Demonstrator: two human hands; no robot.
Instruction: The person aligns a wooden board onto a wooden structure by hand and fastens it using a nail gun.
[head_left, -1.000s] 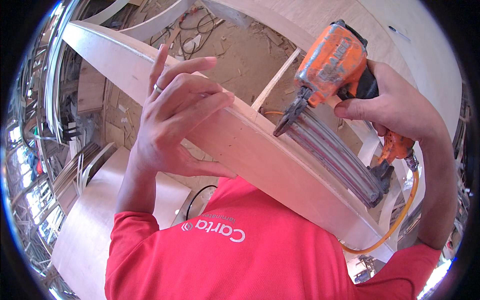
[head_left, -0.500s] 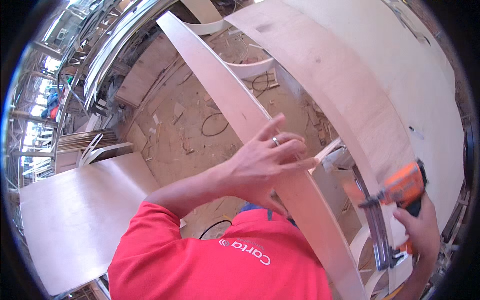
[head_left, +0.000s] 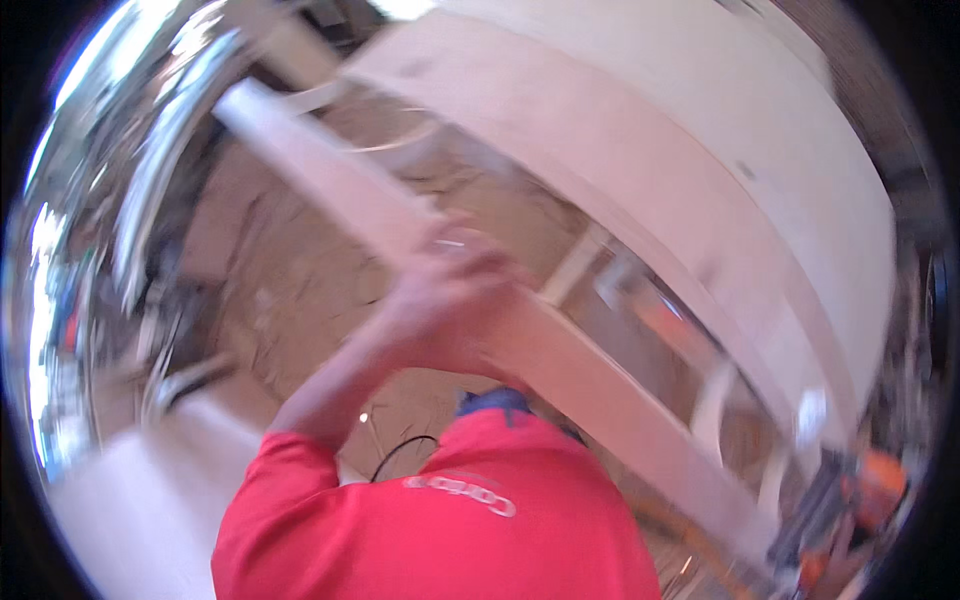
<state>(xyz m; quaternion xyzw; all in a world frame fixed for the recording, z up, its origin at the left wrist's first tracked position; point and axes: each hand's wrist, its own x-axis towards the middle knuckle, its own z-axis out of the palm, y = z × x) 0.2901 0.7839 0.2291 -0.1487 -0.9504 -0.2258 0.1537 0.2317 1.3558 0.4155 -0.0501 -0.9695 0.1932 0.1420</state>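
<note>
My left hand [head_left: 465, 290], blurred by motion, grips a long pale wooden board [head_left: 625, 405] around its middle, with the fingers over its upper edge. At the lower right, my right hand [head_left: 845, 550] is partly visible around an orange and black nail gun [head_left: 880, 485]. The gun is near the board's close end, and I cannot tell if it touches the wood. A curved wooden strip [head_left: 600, 135] runs along the right, and a short crosspiece [head_left: 578, 265] spans the gap between it and the board.
A broad pale sheet [head_left: 760, 110] lies beyond the curved strip. Flat panels [head_left: 165, 490] stand at the lower left, with long strips [head_left: 165, 180] stacked at the far left. A dark hose or cable [head_left: 395, 450] loops over the dusty floor [head_left: 290, 290].
The view has swung, blurring the scene. My left hand has gone from extended fingers to gripping the board. My right hand has carried the nail gun down toward the board's close end.
</note>
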